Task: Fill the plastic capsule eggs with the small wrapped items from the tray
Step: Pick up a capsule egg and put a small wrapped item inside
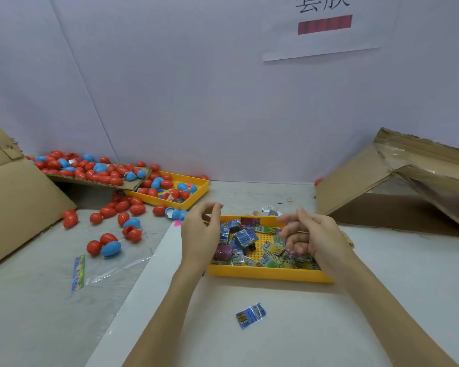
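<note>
Both hands hover over the yellow tray (pixel 265 275) near the front edge of the counter (pixel 276 340). The left hand (pixel 199 234) is above the tray's left end, its fingers loosely curled with thumb and fingertips close together; whether anything is pinched there, I cannot tell. The right hand (pixel 312 234) is above the tray's right end, its fingers bent inward and blurred, so its hold cannot be told either. The small wrapped items (pixel 245 238) lie heaped in the tray (blue, green and purple packets), and one blue packet (pixel 251 314) lies alone on the counter in front of it. Red and blue capsule eggs (pixel 109 210) are scattered toward the counter's far left corner, some in a second yellow tray (pixel 196 193) and on a cardboard flap (pixel 96 181).
</note>
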Available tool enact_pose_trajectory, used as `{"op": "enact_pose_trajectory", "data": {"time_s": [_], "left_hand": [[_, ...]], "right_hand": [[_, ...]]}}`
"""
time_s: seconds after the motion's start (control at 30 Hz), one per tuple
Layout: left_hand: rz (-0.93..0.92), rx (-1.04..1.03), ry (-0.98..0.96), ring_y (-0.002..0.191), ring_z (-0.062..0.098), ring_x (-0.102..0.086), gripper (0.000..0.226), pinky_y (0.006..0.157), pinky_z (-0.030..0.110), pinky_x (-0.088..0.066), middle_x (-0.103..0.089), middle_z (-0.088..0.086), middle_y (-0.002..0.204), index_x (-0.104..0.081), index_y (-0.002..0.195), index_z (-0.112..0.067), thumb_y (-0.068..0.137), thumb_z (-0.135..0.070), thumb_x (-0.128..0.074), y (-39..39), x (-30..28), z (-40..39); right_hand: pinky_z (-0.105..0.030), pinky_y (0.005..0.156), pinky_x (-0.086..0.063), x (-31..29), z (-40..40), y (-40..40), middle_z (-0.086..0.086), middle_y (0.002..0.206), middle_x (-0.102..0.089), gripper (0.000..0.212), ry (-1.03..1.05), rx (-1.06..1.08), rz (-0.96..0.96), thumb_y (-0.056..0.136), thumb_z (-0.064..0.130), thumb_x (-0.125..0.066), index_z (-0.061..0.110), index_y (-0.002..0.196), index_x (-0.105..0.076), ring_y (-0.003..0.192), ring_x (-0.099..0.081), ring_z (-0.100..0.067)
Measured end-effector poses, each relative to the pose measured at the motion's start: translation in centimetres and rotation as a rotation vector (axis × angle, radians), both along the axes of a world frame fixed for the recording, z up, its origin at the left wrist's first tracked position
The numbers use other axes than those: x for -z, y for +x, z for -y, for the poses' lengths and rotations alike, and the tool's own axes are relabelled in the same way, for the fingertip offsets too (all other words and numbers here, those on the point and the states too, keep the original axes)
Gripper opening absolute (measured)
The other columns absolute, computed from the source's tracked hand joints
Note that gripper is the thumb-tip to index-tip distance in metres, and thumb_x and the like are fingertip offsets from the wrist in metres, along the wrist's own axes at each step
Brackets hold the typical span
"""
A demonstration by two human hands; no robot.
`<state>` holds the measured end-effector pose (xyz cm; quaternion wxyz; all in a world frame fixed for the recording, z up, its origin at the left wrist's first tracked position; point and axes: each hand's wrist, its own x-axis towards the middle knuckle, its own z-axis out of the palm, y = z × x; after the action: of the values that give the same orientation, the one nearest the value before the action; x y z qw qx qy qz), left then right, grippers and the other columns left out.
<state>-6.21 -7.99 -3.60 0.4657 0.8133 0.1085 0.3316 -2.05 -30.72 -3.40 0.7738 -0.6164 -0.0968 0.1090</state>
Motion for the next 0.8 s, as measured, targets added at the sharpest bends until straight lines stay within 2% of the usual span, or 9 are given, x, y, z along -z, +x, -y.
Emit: {"op": "enact_pose_trajectory", "data": {"time_s": [0.07, 0.13, 0.2, 0.27, 0.37, 0.43, 0.67, 0.8], "left_hand": [[-0.053, -0.146, -0.022, 0.104, 0.015, -0.062, 0.016, 0.078, 0.017, -0.049, -0.068, 0.0, 0.109, -0.067, 0.114, -0.015, 0.104, -0.02, -0.055, 0.8, 0.5, -2.1], [-0.169, -0.271, -0.008, 0.12, 0.025, -0.053, 0.02, 0.095, 0.034, -0.05, -0.061, 0.008, 0.123, -0.062, 0.121, -0.011, 0.103, -0.016, -0.054, 1.8, 0.7, -4.3], [-0.351, -0.374, 0.147, 0.129, 0.03, -0.043, 0.028, 0.104, 0.04, -0.042, -0.053, 0.014, 0.134, -0.055, 0.13, -0.007, 0.103, -0.016, -0.054, 3.2, 0.5, -6.7], [-0.512, -0.407, 0.296, 0.131, 0.034, -0.042, 0.037, 0.105, 0.042, -0.041, -0.048, 0.019, 0.14, -0.048, 0.135, -0.001, 0.101, -0.013, -0.055, 4.4, 0.0, -9.3], [-0.612, -0.349, 0.34, 0.119, 0.035, -0.056, 0.035, 0.096, 0.042, -0.052, -0.058, 0.021, 0.129, -0.048, 0.131, 0.001, 0.099, -0.009, -0.058, 6.0, -0.4, -12.8], [-0.606, -0.349, 0.364, 0.111, 0.034, -0.062, 0.03, 0.092, 0.042, -0.056, -0.063, 0.019, 0.121, -0.053, 0.127, -0.001, 0.099, -0.01, -0.059, 6.4, 0.0, -14.2], [-0.515, -0.403, 0.346, 0.105, 0.034, -0.062, 0.019, 0.089, 0.044, -0.056, -0.066, 0.019, 0.113, -0.061, 0.112, -0.001, 0.098, -0.014, -0.064, 7.2, 1.0, -15.6], [-0.456, -0.502, 0.47, 0.106, 0.037, -0.059, 0.028, 0.085, 0.045, -0.055, -0.06, 0.019, 0.116, -0.06, 0.115, -0.003, 0.102, -0.027, -0.059, 6.9, -0.5, -13.7]], "right_hand": [[-0.021, 0.041, -0.045, 0.2, -0.2, -0.1, -0.019, 0.073, -0.07, 0.044, -0.038, -0.007, 0.021, 0.107, 0.031, -0.045, -0.001, 0.099, -0.074, 0.051, -0.061, -0.019], [-0.021, 0.04, -0.045, 0.2, -0.3, -0.1, -0.02, 0.073, -0.069, 0.043, -0.058, -0.009, 0.03, 0.106, 0.03, -0.047, -0.001, 0.099, -0.075, 0.051, -0.06, -0.019], [-0.021, 0.039, -0.044, 0.2, -0.3, -0.2, -0.019, 0.072, -0.069, 0.041, -0.078, -0.011, 0.042, 0.106, 0.029, -0.047, -0.001, 0.099, -0.074, 0.05, -0.059, -0.019], [-0.021, 0.038, -0.043, 0.0, -0.5, -0.3, -0.019, 0.07, -0.069, 0.04, -0.107, -0.015, 0.057, 0.107, 0.027, -0.046, -0.002, 0.099, -0.073, 0.049, -0.059, -0.019], [-0.021, 0.038, -0.042, -0.3, -0.6, -0.7, -0.017, 0.069, -0.069, 0.04, -0.164, -0.017, 0.079, 0.107, 0.026, -0.046, -0.002, 0.099, -0.072, 0.05, -0.059, -0.019], [-0.02, 0.039, -0.043, -0.4, -0.7, -0.9, -0.017, 0.069, -0.07, 0.039, -0.193, -0.027, 0.084, 0.108, 0.025, -0.045, -0.002, 0.1, -0.072, 0.049, -0.059, -0.018], [-0.02, 0.04, -0.041, -0.4, -1.1, -1.1, -0.015, 0.068, -0.071, 0.038, -0.26, -0.016, 0.117, 0.108, 0.025, -0.045, 0.0, 0.098, -0.072, 0.048, -0.059, -0.016], [-0.021, 0.042, -0.044, -0.1, -1.2, -0.8, -0.01, 0.069, -0.072, 0.028, -0.347, 0.03, 0.18, 0.107, 0.019, -0.051, 0.005, 0.097, -0.073, 0.049, -0.06, -0.016]]}}
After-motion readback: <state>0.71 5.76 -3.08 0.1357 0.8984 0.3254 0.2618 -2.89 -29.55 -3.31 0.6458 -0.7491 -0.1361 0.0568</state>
